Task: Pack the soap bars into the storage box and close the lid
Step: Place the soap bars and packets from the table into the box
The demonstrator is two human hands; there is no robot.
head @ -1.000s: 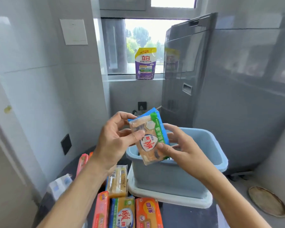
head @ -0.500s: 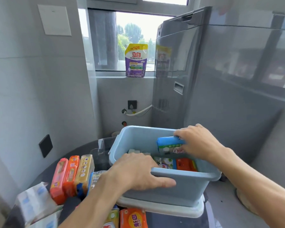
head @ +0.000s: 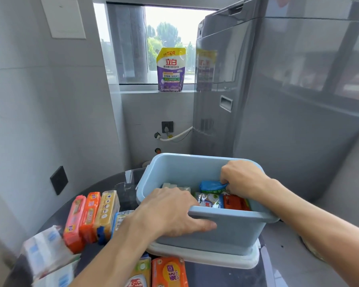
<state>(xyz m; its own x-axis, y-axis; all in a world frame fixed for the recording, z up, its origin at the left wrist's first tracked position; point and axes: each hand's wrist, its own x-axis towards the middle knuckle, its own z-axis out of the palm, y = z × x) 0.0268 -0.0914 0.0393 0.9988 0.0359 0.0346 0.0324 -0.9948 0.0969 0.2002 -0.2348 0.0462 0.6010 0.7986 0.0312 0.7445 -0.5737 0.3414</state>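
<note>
right grip point(head: 241, 179) clenches a blue soap point(head: 212, 186) inside the box point(head: 226, 230), other bars just below it. left grip point(head: 170, 212) lies flat, released, on the box's near rim.

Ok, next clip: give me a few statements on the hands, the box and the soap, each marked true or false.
1. The right hand is inside the blue box, gripping a blue soap packet. True.
2. The left hand holds a soap bar above the box. False: it rests on the box's near rim and holds no soap.
3. The box contains no soap. False: several packets lie inside, including an orange one.
4. Soap bars stand on the table to the left of the box. True.
5. The white lid is closed on the box. False: it lies under the box.
</note>
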